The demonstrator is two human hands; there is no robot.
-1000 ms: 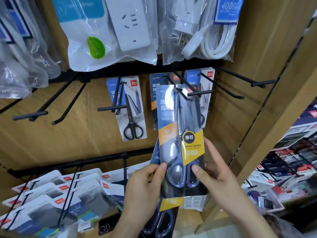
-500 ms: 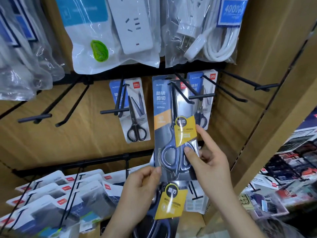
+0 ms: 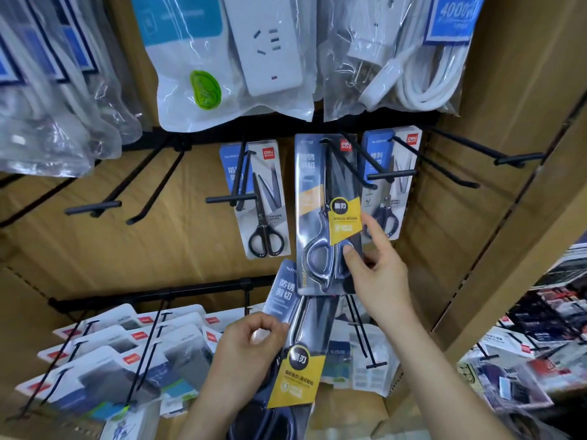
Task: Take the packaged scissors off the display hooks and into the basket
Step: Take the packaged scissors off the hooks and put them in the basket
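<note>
The right hand pinched the scissors pack hung on a hook; the left hand gripped a second pack below.

A red tag on the small scissors pack toward 10 o'clock said "deli". The yellow label on the big scissors pack in the middle said "黑刃", and the lower scissors pack at 6 o'clock said "防锈剪切". A blue card at 1 o'clock said "4000W".
</note>
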